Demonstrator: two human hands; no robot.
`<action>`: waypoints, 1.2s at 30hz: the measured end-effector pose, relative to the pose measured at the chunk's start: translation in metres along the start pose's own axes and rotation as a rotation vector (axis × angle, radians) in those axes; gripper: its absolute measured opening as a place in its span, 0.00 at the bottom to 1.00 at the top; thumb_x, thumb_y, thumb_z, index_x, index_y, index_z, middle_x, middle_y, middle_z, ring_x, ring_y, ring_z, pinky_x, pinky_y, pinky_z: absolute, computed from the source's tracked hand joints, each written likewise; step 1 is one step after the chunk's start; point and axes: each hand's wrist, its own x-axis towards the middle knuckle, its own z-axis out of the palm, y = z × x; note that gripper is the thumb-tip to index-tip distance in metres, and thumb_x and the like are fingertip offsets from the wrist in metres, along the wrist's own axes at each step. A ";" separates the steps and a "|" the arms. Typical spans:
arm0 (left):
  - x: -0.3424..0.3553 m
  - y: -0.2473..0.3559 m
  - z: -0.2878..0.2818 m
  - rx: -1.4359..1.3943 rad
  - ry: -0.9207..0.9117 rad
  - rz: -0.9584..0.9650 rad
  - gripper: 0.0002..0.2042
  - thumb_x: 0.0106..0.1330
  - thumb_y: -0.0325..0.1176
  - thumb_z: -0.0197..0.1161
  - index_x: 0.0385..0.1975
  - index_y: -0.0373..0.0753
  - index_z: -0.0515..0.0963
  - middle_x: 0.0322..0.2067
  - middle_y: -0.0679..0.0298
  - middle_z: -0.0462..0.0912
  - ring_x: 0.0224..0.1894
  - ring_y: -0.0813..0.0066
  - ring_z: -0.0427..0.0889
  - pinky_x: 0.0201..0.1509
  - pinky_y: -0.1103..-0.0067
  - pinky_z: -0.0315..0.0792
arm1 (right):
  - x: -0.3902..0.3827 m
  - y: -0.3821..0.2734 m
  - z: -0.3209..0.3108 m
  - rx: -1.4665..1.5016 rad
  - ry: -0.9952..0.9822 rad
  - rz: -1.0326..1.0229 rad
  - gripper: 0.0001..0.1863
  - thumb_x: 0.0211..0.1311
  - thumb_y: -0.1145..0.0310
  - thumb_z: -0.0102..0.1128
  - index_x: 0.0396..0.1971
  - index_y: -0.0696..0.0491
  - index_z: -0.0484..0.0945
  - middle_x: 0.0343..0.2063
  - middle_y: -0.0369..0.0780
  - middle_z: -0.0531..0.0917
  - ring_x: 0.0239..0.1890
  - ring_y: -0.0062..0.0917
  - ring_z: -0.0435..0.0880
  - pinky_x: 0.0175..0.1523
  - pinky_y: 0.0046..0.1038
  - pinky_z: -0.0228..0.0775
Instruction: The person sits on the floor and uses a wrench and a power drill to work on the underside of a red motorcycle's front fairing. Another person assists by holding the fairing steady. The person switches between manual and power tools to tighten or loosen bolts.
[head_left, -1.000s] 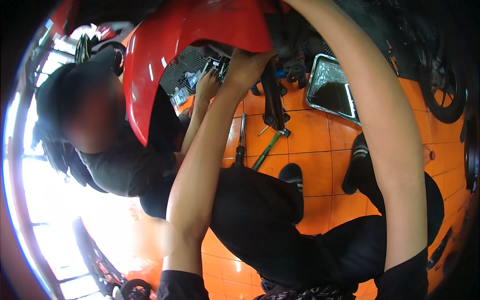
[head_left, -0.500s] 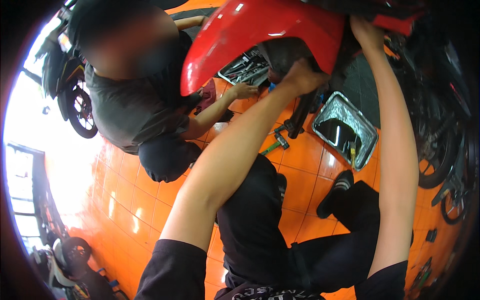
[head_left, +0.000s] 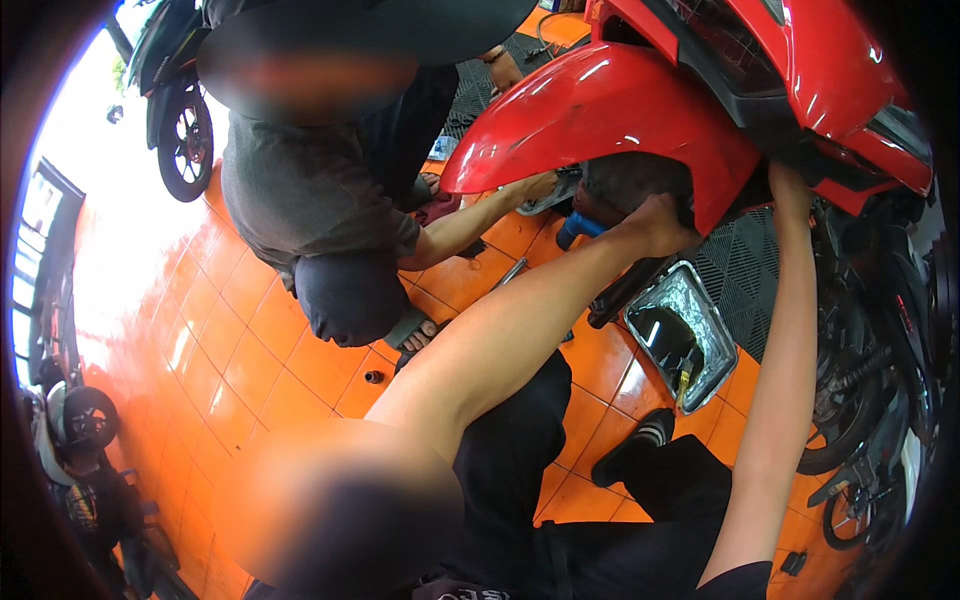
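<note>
A glossy red motorcycle front fender (head_left: pixel 560 110) hangs before me, below the red front bodywork (head_left: pixel 830 60). Against the fender's lower inner edge, my left hand (head_left: pixel 668 226) is curled closed; whatever its fingers hold is hidden. Higher and to the right, my right hand (head_left: pixel 790 192) reaches up under the bodywork, its fingers out of sight behind the panel. A dark part (head_left: pixel 635 185) shows inside the fender arch, with a black tube (head_left: pixel 625 295) slanting down below my left wrist. Something blue (head_left: pixel 578 228) stands just left of that wrist.
At the left crouches a co-worker (head_left: pixel 300 200), one hand (head_left: pixel 535 190) below the fender tip. A foil-like silver tray (head_left: pixel 715 385) holds a black piece and a brush (head_left: pixel 684 385). A small dark cylindrical part (head_left: pixel 374 377) lies on orange tiles. Motorcycles (head_left: pixel 860 390) line the right.
The view has shifted, showing more red bodywork. Both my hands stay at the fender and panel. The co-worker's hand is now by the fender tip; my forearm now covers the green-handled hammer.
</note>
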 end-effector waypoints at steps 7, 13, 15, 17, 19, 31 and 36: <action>0.004 -0.016 0.003 0.049 0.078 0.084 0.17 0.53 0.37 0.65 0.39 0.34 0.81 0.28 0.56 0.86 0.35 0.66 0.86 0.44 0.71 0.76 | 0.007 -0.007 -0.020 0.396 -0.129 0.159 0.11 0.62 0.68 0.52 0.41 0.52 0.79 0.39 0.42 0.83 0.43 0.35 0.83 0.52 0.34 0.74; 0.003 -0.011 0.001 0.076 -0.014 0.003 0.21 0.53 0.43 0.65 0.43 0.35 0.80 0.32 0.53 0.86 0.35 0.65 0.86 0.45 0.71 0.76 | 0.004 -0.002 -0.017 0.419 -0.129 0.178 0.11 0.62 0.68 0.53 0.41 0.53 0.80 0.40 0.41 0.83 0.44 0.34 0.83 0.53 0.37 0.73; 0.002 -0.009 -0.004 0.088 -0.012 -0.003 0.27 0.50 0.46 0.68 0.42 0.28 0.79 0.36 0.44 0.84 0.43 0.55 0.84 0.49 0.68 0.76 | 0.005 -0.004 -0.019 0.225 -0.149 0.091 0.12 0.61 0.68 0.52 0.42 0.53 0.80 0.41 0.41 0.84 0.45 0.34 0.83 0.54 0.38 0.72; 0.000 -0.009 -0.007 0.082 -0.019 -0.033 0.29 0.48 0.47 0.70 0.40 0.24 0.79 0.37 0.41 0.83 0.45 0.52 0.84 0.50 0.68 0.76 | 0.001 -0.011 -0.011 0.424 -0.108 0.202 0.12 0.61 0.67 0.53 0.41 0.53 0.80 0.41 0.41 0.84 0.43 0.34 0.83 0.53 0.39 0.73; 0.005 0.002 0.003 0.029 -0.062 -0.052 0.28 0.48 0.47 0.70 0.38 0.24 0.80 0.34 0.43 0.84 0.43 0.54 0.85 0.49 0.69 0.77 | -0.015 0.001 0.025 0.763 -0.041 0.351 0.12 0.61 0.64 0.54 0.39 0.53 0.81 0.37 0.41 0.85 0.40 0.34 0.84 0.48 0.40 0.74; -0.007 0.006 -0.012 0.091 -0.052 0.051 0.19 0.54 0.44 0.66 0.39 0.36 0.82 0.35 0.55 0.87 0.42 0.65 0.86 0.48 0.73 0.76 | 0.036 -0.009 -0.059 0.973 -0.012 0.690 0.14 0.57 0.66 0.56 0.41 0.55 0.79 0.42 0.50 0.82 0.50 0.48 0.78 0.56 0.45 0.68; 0.003 -0.006 -0.003 0.101 -0.029 0.140 0.18 0.56 0.45 0.65 0.40 0.38 0.82 0.33 0.56 0.86 0.41 0.64 0.86 0.45 0.71 0.76 | 0.024 -0.017 -0.010 0.656 -0.304 0.438 0.12 0.56 0.67 0.53 0.36 0.56 0.79 0.38 0.50 0.82 0.43 0.45 0.82 0.50 0.46 0.72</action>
